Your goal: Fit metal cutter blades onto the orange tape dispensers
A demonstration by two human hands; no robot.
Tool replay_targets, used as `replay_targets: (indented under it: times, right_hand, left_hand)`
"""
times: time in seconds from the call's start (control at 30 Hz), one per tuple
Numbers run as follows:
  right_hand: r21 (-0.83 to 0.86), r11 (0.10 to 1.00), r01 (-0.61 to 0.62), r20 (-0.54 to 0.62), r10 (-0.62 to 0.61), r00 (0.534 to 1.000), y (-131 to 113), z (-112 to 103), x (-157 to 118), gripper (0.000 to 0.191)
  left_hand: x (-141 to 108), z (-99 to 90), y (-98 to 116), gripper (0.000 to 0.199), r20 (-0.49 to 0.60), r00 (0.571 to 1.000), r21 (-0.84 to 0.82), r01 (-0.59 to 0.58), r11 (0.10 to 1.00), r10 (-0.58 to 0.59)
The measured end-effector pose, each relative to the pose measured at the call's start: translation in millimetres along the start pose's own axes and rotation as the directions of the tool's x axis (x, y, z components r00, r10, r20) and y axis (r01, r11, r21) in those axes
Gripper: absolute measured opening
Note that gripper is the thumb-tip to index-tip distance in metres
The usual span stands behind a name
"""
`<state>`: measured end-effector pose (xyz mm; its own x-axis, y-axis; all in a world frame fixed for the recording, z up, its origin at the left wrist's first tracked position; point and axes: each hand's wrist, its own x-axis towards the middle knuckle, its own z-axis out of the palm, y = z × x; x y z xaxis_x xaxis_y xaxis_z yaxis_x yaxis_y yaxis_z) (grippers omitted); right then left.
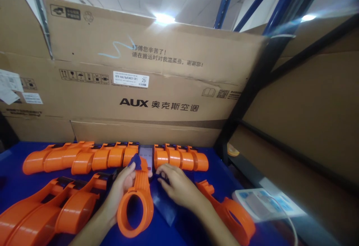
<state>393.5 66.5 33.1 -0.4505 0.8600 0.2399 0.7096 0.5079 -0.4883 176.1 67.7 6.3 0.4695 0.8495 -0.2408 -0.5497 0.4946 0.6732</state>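
My left hand (125, 182) holds an orange plastic part (137, 201) upright by its narrow top, with the large ring hanging down toward me. A small dark blue piece (136, 161) sits at the top of that part, beside my left thumb. My right hand (171, 180) is to the right of the part, apart from it, fingers curled over the blue surface; whatever they hold, if anything, is hidden. Another orange part (228, 214) lies to the right of my right forearm. Behind my hands, a phone-like device (146, 156) stands between the rows of orange parts.
Several orange parts (81, 162) line the back left, others (181, 160) the back right, and more (36, 216) the front left. A cardboard wall (157, 89) rises behind. At right are a dark rack post (241, 104) and a white-blue box (263, 203) with a cable.
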Motion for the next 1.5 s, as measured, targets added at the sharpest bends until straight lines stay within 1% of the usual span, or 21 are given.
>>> replay_targets:
  times: [0.07,0.13,0.2,0.27,0.33,0.4,0.43,0.47,0.5,0.57,0.67,0.7,0.77,0.87,0.97,1.07,1.17,1.23,1.33,1.4,1.5]
  right_hand:
    - [0.013,1.0,-0.012,-0.017,0.012,1.0,1.2,-1.0,-1.1,0.011]
    - [0.027,1.0,-0.013,-0.06,0.014,0.998,3.5,-4.2,-2.2,0.008]
    - [0.06,0.998,-0.033,-0.146,0.041,0.988,6.6,-8.1,-2.2,0.004]
    - [0.172,0.983,-0.071,-0.275,0.117,0.954,9.2,-10.5,-0.7,0.007]
    - [0.392,0.917,-0.067,-0.388,0.231,0.892,9.4,-9.7,2.1,0.015]
    - [0.616,0.787,0.012,-0.434,0.327,0.839,6.2,-5.7,4.8,0.023]
    - [0.689,0.723,0.061,-0.443,0.353,0.824,3.3,-2.8,5.5,0.027]
    - [0.729,0.677,0.098,-0.448,0.365,0.816,0.0,0.3,5.5,0.03]
    - [0.747,0.654,0.117,-0.446,0.364,0.818,-3.7,3.6,4.9,0.033]
    - [0.757,0.644,0.114,-0.412,0.334,0.848,-10.9,9.7,2.0,0.035]
    - [0.786,0.615,0.063,-0.268,0.246,0.931,-18.8,16.7,-3.3,0.04]
    - [0.79,0.611,0.049,-0.227,0.218,0.949,-20.4,18.4,-4.6,0.043]
    - [0.769,0.639,0.019,-0.183,0.192,0.964,-22.1,20.8,-6.1,0.046]
    - [0.685,0.728,-0.026,-0.193,0.216,0.957,-22.8,22.5,-5.7,0.044]
    - [0.61,0.791,-0.039,-0.229,0.224,0.947,-22.6,22.8,-2.8,0.046]
    - [0.601,0.799,-0.003,-0.255,0.195,0.947,-20.6,22.6,1.3,0.045]
    - [0.62,0.782,0.066,-0.279,0.141,0.95,-16.3,22.3,3.8,0.042]
    - [0.614,0.782,0.106,-0.304,0.111,0.946,-13.6,22.0,3.7,0.039]
    - [0.596,0.79,0.146,-0.318,0.065,0.946,-11.8,21.2,2.3,0.036]
    - [0.583,0.798,0.153,-0.306,0.042,0.951,-12.1,20.5,1.7,0.035]
    - [0.562,0.814,0.147,-0.305,0.039,0.951,-13.1,19.9,1.8,0.034]
  left_hand:
    - [-1.0,1.8,0.7,0.055,-0.016,1.0,0.011,-0.012,1.0,0.012]
    - [-2.2,3.9,0.9,0.056,-0.025,1.0,0.022,-0.015,1.0,0.015]
    - [-3.2,5.6,0.4,0.056,-0.034,0.999,0.025,-0.025,0.999,0.026]
    - [-3.7,6.2,-0.7,0.052,-0.062,0.996,0.017,-0.055,0.998,0.056]
    - [-3.9,5.9,-1.7,0.049,-0.094,0.993,0.009,-0.076,0.997,0.076]
    - [-3.9,5.6,-2.0,0.052,-0.087,0.994,0.008,-0.062,0.998,0.063]
    - [-3.9,6.0,-1.9,0.053,-0.074,0.996,0.006,-0.058,0.998,0.058]
    - [-3.9,6.9,-1.5,0.054,-0.063,0.996,0.0,-0.062,0.998,0.062]
    - [-4.0,8.4,-1.0,0.053,-0.053,0.996,-0.015,-0.077,0.997,0.076]
    - [-4.6,13.0,0.1,0.051,-0.028,0.993,-0.06,-0.117,0.991,0.116]
    - [-6.9,21.6,0.4,0.048,0.051,0.988,-0.125,-0.138,0.982,0.145]
    - [-7.8,24.0,0.1,0.048,0.075,0.987,-0.137,-0.13,0.982,0.142]
    - [-9.2,27.6,-0.6,0.048,0.09,0.987,-0.141,-0.123,0.982,0.137]
    - [-9.5,28.8,-1.0,0.049,0.068,0.988,-0.119,-0.127,0.985,0.136]
    - [-7.6,26.0,-1.0,0.051,-0.013,0.986,-0.101,-0.164,0.981,0.163]
    - [-4.4,20.4,-1.6,0.053,-0.123,0.965,-0.088,-0.244,0.966,0.233]
    - [-0.8,14.7,-3.0,0.05,-0.175,0.951,-0.079,-0.27,0.96,0.253]
    - [1.4,11.8,-4.2,0.047,-0.189,0.946,-0.072,-0.282,0.957,0.264]
    - [3.7,9.6,-5.8,0.043,-0.184,0.93,-0.063,-0.336,0.94,0.32]
    - [4.3,9.1,-6.5,0.041,-0.172,0.921,-0.055,-0.365,0.93,0.351]
    - [4.0,8.8,-6.9,0.04,-0.152,0.918,-0.039,-0.377,0.925,0.367]
